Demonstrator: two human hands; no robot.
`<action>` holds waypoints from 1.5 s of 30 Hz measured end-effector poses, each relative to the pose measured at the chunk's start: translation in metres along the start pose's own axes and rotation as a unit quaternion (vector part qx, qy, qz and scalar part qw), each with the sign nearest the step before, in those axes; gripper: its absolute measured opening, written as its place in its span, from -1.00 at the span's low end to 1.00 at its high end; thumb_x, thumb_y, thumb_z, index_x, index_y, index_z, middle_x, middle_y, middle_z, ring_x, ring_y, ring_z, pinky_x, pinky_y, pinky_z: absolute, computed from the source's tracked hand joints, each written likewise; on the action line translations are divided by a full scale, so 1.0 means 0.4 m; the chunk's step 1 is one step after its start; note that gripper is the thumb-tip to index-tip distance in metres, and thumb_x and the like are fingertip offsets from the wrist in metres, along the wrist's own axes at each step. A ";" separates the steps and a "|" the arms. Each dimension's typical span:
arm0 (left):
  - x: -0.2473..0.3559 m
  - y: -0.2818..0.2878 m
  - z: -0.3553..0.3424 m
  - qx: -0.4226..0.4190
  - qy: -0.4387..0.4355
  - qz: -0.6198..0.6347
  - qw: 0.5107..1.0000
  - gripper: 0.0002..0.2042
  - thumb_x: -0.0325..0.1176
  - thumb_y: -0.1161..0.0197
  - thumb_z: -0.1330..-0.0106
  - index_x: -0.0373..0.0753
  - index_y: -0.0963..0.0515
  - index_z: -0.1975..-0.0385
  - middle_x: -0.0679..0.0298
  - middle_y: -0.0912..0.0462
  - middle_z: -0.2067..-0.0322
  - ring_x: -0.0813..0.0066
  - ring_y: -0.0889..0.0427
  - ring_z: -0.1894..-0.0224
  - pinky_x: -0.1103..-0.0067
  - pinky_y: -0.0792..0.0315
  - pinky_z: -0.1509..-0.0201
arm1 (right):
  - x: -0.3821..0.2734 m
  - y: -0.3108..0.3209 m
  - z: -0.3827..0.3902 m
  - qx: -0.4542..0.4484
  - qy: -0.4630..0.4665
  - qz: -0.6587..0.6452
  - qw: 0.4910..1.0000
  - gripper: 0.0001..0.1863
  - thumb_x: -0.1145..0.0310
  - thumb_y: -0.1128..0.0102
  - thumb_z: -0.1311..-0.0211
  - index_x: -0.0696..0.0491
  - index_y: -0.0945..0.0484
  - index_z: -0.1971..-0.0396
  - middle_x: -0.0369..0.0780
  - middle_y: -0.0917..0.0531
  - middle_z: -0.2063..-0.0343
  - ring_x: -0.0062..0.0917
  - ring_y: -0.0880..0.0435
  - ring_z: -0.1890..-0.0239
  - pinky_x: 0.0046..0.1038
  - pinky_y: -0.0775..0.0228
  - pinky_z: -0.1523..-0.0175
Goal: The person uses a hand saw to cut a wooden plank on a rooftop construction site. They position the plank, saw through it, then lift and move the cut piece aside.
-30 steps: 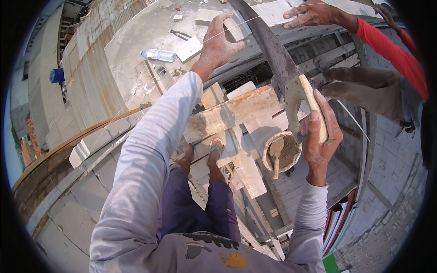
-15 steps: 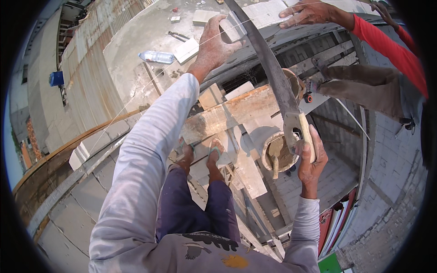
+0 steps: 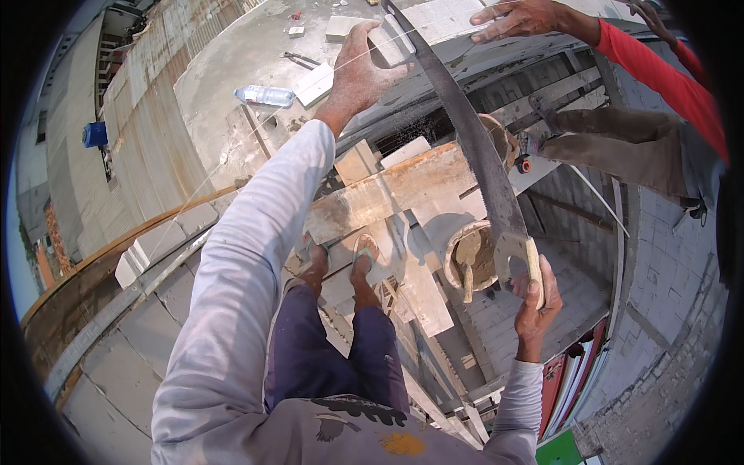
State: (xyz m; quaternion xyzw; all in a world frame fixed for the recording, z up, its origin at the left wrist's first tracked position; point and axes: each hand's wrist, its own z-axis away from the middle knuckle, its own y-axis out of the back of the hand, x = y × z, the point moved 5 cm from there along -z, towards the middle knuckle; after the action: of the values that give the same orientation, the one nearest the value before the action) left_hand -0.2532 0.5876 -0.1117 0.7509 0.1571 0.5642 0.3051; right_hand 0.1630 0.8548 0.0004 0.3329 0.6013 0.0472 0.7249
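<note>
Item 1: my right hand (image 3: 533, 298), at 4 o'clock, is closing its fingers around the pale wooden handle of a handsaw (image 3: 473, 155); the long grey blade is running up toward 12 o'clock, its tip lying by the white block.

Item 2: directly below the handle I am seeing a round mortar bucket (image 3: 471, 256) with a trowel standing in it, just beside the saw's heel.

Item 3: near centre, my two feet in sandals (image 3: 364, 252) are standing on a weathered wooden plank (image 3: 387, 194), which is lying across stacked pale blocks.

Item 4: my left hand (image 3: 358, 74), at 12 o'clock, is reaching out with fingers spread, pressing on the edge of a white block (image 3: 434, 19) on the wall top. A taut string is passing beside it.

Item 5: a co-worker's hand (image 3: 515, 17), red sleeve behind it, is resting flat on the same block at 1 o'clock.

Item 6: farther off at 11 o'clock, a plastic bottle (image 3: 265, 96) is lying on the concrete slab (image 3: 232, 62).
</note>
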 end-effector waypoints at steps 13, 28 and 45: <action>-0.001 0.010 -0.001 0.000 -0.016 -0.004 1.000 -0.08 -0.02 -0.63 -0.13 -0.23 -0.26 -0.42 -0.04 -0.47 -0.28 -0.03 -0.47 -0.38 0.19 -0.39 -0.49 | 0.041 0.050 0.076 -0.017 -0.018 -0.004 1.000 -0.38 0.00 -0.17 -0.61 0.22 -0.53 -0.37 -0.16 -0.74 0.26 -0.58 -0.64 0.35 -0.48 -0.47 0.27; 0.000 0.003 0.004 0.000 -0.004 -0.001 1.000 -0.09 -0.01 -0.61 -0.13 -0.24 -0.27 -0.42 -0.07 -0.49 -0.29 -0.05 -0.49 -0.37 0.17 -0.41 -0.44 | 0.013 -0.025 -0.041 -0.020 0.000 0.015 1.000 -0.42 0.08 -0.18 -0.59 0.23 -0.54 -0.36 -0.14 -0.75 0.22 -0.54 -0.68 0.26 -0.43 -0.53 0.12; 0.001 0.006 0.003 0.003 0.005 0.014 1.000 -0.10 -0.08 -0.66 -0.12 -0.21 -0.28 -0.41 -0.09 -0.54 -0.26 -0.02 -0.55 -0.34 0.21 -0.44 -0.44 | -0.108 -0.005 -0.011 -0.013 0.060 0.068 0.996 -0.37 0.04 -0.17 -0.60 0.30 -0.53 -0.33 -0.11 -0.74 0.28 -0.52 -0.67 0.36 -0.45 -0.51 0.22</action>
State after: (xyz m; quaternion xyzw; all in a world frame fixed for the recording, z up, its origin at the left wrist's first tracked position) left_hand -0.2523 0.5858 -0.1099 0.7511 0.1500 0.5716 0.2945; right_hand 0.1465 0.8349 0.0354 0.3600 0.6188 0.1240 0.6872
